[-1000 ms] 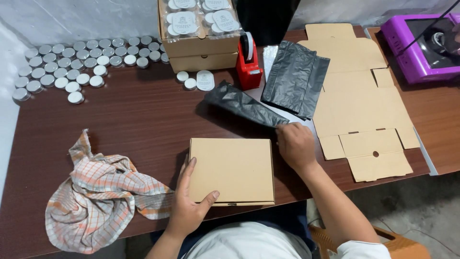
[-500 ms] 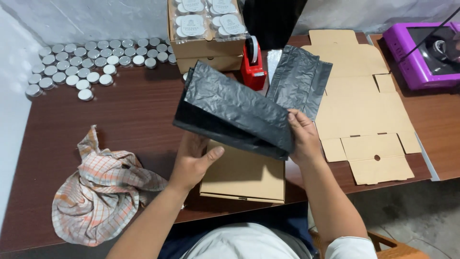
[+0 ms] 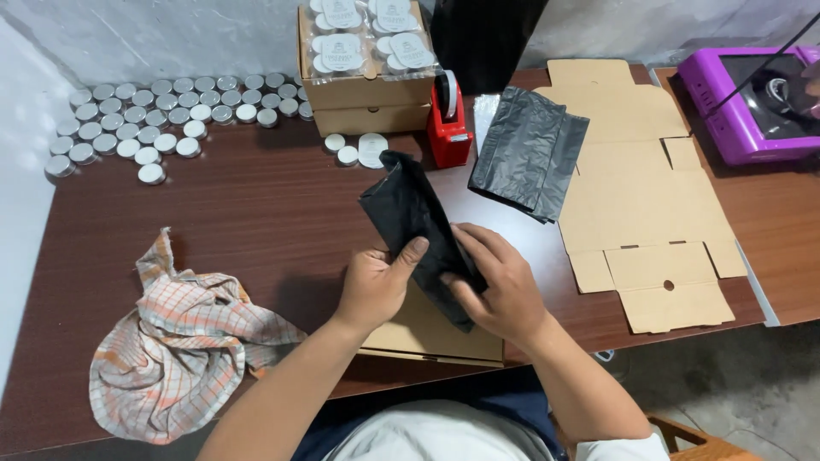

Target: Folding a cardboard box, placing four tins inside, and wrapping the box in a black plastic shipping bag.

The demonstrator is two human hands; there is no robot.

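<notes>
Both hands grip one black plastic bag (image 3: pixel 407 213) just above a closed brown cardboard box (image 3: pixel 427 335) at the table's front edge. My left hand (image 3: pixel 376 283) pinches the bag's near left edge with the thumb on top. My right hand (image 3: pixel 500 286) holds the bag's near right side, fingers spread over it. The bag hangs crumpled and narrow, its far end pointing away from me. The hands and the bag hide most of the box.
A stack of black bags (image 3: pixel 530 152) lies beside a red tape dispenser (image 3: pixel 448 119). Flat cardboard blanks (image 3: pixel 649 196) lie at the right, a purple machine (image 3: pixel 756 94) beyond. Several small silver tins (image 3: pixel 141 119), stacked boxes (image 3: pixel 367 90) and a checked cloth (image 3: pixel 184 341) fill the left.
The bag was pulled from the stack by my right hand, spread wide over the box, and is now bunched narrow between both hands. My left hand left the box for the bag.
</notes>
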